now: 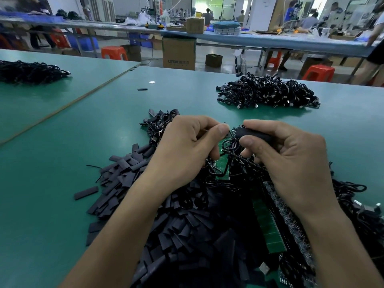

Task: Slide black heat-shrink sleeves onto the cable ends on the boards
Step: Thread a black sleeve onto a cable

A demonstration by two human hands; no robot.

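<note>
My right hand (286,154) pinches a black heat-shrink sleeve (252,133) between thumb and fingers. Just left of it, my left hand (187,146) pinches the small end of a black cable (229,147) at the sleeve's mouth. A green board (223,163) with looped black cables lies under both hands. A second green board strip (268,227) runs toward the lower right. A big heap of loose black sleeves (187,229) spreads in front of me and to the left.
The green table (62,163) holds a pile of black cables (268,92) at the far right and another cable pile (29,71) at the far left. A single sleeve (142,89) lies alone further back. Cardboard boxes, red stools and people stand beyond the table.
</note>
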